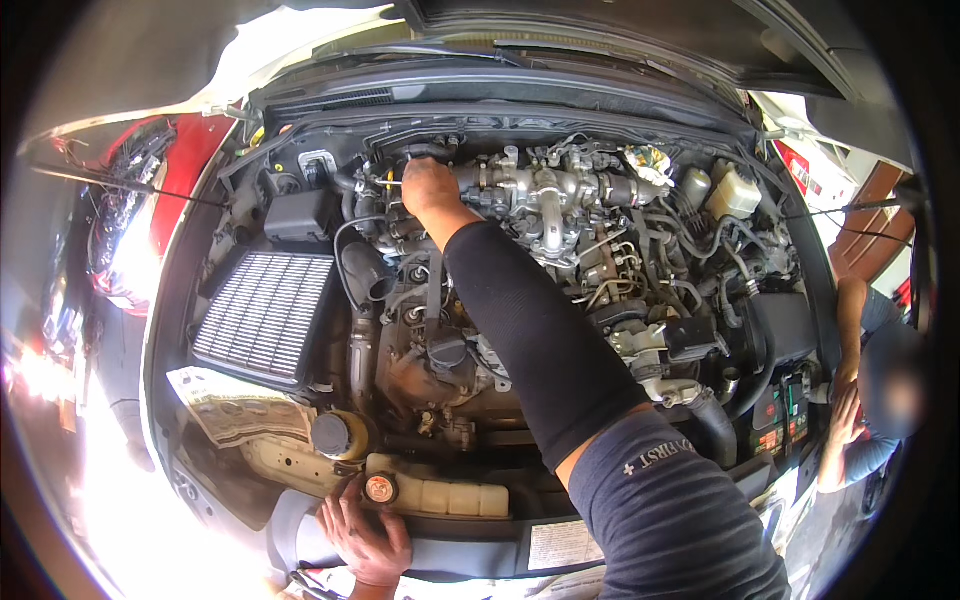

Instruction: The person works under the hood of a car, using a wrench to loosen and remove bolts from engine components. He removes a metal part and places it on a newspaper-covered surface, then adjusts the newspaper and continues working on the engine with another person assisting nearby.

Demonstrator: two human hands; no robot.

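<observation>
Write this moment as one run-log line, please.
Left hand: on front panel, by cap | Right hand: at rear of engine, grip hidden | Filter: left of engine | Co-worker: at right

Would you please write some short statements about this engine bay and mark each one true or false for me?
1. The left hand is beside the orange-marked cap of the pale tank. True.
2. The right hand is right next to the left hand. False: it is at the far part of the engine.
3. A white, slatted-looking panel in a dark frame lies left of the engine. True.
4. Bright yellow fabric covers the right forearm. False: a black sleeve covers it.
5. Another person is near the picture's right edge. True.
</observation>
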